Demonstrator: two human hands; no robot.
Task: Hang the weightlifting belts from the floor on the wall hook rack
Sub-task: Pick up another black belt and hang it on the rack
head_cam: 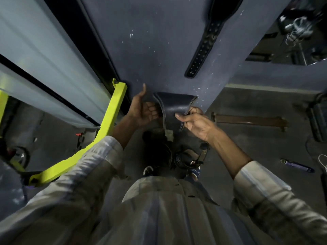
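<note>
I hold a dark leather weightlifting belt (174,107) with pale stitching up against the dark grey wall (150,41). My left hand (144,110) grips its left edge with fingers curled and the thumb pointing up. My right hand (195,121) pinches its right edge between thumb and fingers. The belt's lower end hangs down between my hands. A second black belt (203,48) with rows of holes hangs on the wall above and to the right. Its top and the hook rack are out of view.
A yellow-green metal frame (109,124) stands at my left beside pale panels (44,59). A brown belt (247,120) lies on the floor at right, with a purple object (297,167) nearer. Dark gear (184,159) lies at my feet.
</note>
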